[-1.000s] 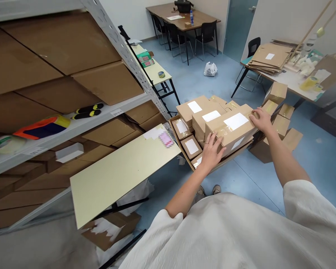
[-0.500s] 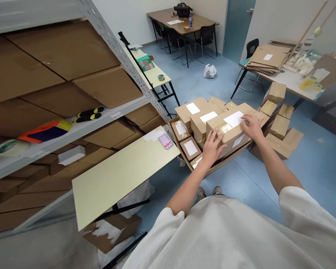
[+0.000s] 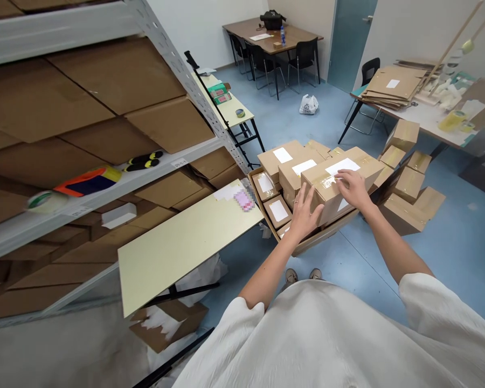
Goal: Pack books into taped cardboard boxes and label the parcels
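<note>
A long taped cardboard box (image 3: 366, 160) with a white label on top lies across other boxes in a big open carton (image 3: 327, 234). At its left end rests my left hand (image 3: 305, 216), fingers spread against the cardboard. My right hand (image 3: 354, 188) is over the box's near top edge beside the label (image 3: 343, 166), fingers apart and slightly bent, not wrapped round anything. Smaller labelled boxes (image 3: 278, 210) fill the carton's left side, and another labelled box (image 3: 281, 154) sits behind. The carton's contents under the long box are hidden.
A pale narrow table (image 3: 186, 237) stands left of the carton, beside a metal shelf (image 3: 194, 153) of boxes. Stacked boxes (image 3: 410, 180) are on the floor at right. Behind are a table with flattened cardboard (image 3: 392, 89) and a white plastic bag (image 3: 309, 104).
My right hand has slid left along the box, off the label's right end towards its near edge. My left hand's fingers have spread. The view has shifted slightly left.
</note>
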Action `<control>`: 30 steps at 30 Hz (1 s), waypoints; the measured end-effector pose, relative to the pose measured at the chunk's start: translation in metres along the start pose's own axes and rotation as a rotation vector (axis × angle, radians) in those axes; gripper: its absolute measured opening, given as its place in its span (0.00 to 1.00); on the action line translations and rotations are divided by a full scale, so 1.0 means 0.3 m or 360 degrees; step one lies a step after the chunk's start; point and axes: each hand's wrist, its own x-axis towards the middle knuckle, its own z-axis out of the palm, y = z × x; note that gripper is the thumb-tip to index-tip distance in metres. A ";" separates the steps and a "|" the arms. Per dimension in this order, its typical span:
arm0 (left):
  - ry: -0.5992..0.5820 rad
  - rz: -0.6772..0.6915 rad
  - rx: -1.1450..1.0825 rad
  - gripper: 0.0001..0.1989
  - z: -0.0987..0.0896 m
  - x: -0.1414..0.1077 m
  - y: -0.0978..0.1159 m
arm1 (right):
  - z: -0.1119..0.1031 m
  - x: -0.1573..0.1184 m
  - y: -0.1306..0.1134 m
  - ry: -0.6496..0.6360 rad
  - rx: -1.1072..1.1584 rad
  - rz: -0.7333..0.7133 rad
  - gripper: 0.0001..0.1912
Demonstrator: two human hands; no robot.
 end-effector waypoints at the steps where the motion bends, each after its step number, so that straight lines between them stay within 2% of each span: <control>1: 0.0011 -0.0036 0.0005 0.34 -0.012 -0.015 -0.009 | 0.007 0.003 -0.022 -0.0017 0.0005 -0.0029 0.18; 9: 0.0128 -0.0241 0.0084 0.31 -0.152 -0.155 -0.162 | 0.092 0.028 -0.270 -0.0124 0.0050 -0.0332 0.19; 13: 0.0206 -0.0301 0.0121 0.31 -0.249 -0.243 -0.247 | 0.176 0.017 -0.428 -0.0201 0.0088 -0.0443 0.19; 17: 0.0206 -0.0374 0.0153 0.30 -0.373 -0.362 -0.352 | 0.330 -0.017 -0.574 -0.0331 0.0131 -0.0490 0.17; 24: 0.0261 -0.0583 0.0176 0.29 -0.642 -0.624 -0.571 | 0.668 -0.112 -0.776 -0.0591 0.0187 -0.0453 0.16; 30: 0.0336 -0.0788 0.0188 0.29 -0.844 -0.818 -0.694 | 0.894 -0.136 -0.950 -0.0768 0.0246 -0.0547 0.16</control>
